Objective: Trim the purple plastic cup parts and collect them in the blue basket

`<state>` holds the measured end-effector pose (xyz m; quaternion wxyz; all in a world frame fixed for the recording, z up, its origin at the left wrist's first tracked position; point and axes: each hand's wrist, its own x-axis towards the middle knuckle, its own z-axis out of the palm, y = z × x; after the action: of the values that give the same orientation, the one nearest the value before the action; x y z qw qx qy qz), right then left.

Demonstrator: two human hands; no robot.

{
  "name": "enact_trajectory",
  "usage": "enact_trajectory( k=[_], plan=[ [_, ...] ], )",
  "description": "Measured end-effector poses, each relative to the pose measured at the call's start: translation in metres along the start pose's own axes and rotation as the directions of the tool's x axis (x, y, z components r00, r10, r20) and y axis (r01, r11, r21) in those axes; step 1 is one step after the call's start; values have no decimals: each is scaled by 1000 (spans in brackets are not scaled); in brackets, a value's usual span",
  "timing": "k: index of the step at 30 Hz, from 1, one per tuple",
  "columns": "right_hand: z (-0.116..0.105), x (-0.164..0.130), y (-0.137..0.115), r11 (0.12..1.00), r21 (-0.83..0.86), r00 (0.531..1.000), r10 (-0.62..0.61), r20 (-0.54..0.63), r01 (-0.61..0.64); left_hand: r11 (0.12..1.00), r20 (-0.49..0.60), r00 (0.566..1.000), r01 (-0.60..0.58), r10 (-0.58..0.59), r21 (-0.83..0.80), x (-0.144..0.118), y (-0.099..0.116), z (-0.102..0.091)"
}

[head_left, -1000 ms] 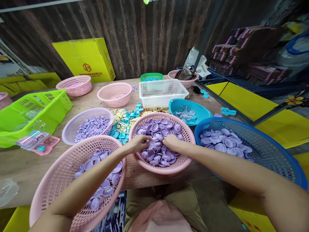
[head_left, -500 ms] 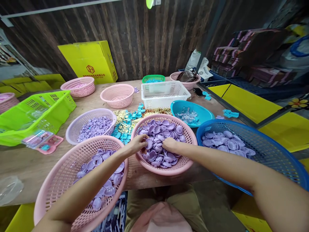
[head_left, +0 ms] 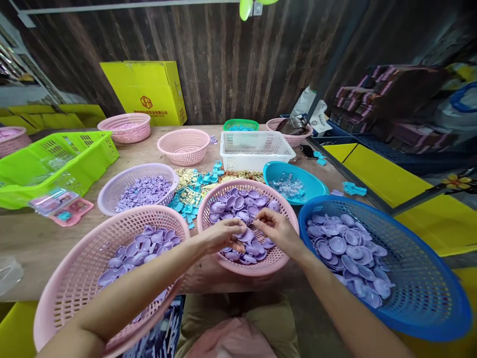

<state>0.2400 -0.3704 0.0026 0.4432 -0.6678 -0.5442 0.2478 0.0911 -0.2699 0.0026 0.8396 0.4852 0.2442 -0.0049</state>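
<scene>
A pink basket (head_left: pixel 248 271) stands in front of me, heaped with small purple plastic shells (head_left: pixel 253 200), rounded and shallow like little lids. Over the heap, my left hand (head_left: pixel 225 234) has its thumb and fingers curled around a purple plastic shell (head_left: pixel 246 235). Close beside it on the right, my right hand (head_left: pixel 278 227) is closed, thumb and fingertips pinched together. Whatever lies in that pinch is too small or hidden to make out. The two hands' fingertips are a short gap apart.
Larger baskets of purple shells flank me: a pink one (head_left: pixel 52 278) at left, a blue one (head_left: pixel 439 298) at right. Beyond are a lilac basket (head_left: pixel 108 191), a turquoise bowl (head_left: pixel 315 186), a white crate (head_left: pixel 257 161), loose blue and cream parts (head_left: pixel 190 191) and a lime crate (head_left: pixel 100 161).
Both hands have lifted out of the shell heap and come closer together. My right hand has turned, its fingers now pointing left toward the left hand. The view has shifted slightly.
</scene>
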Motion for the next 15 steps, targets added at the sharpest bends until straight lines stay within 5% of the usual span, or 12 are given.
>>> enact_trajectory(
  k=[6,12,15],
  plan=[
    [16,-26,6,960,276,982,101,-163,-53,998,23,998,-64,64,-28,7,-9,24],
    [18,-35,4,937,335,983,143,-117,-96,968,-95,981,-150,171,202,2,-14,30],
    [16,-37,0,921,363,984,172,-51,-142,912,-183,937,-221,297,346,-5,-13,33]
  ],
)
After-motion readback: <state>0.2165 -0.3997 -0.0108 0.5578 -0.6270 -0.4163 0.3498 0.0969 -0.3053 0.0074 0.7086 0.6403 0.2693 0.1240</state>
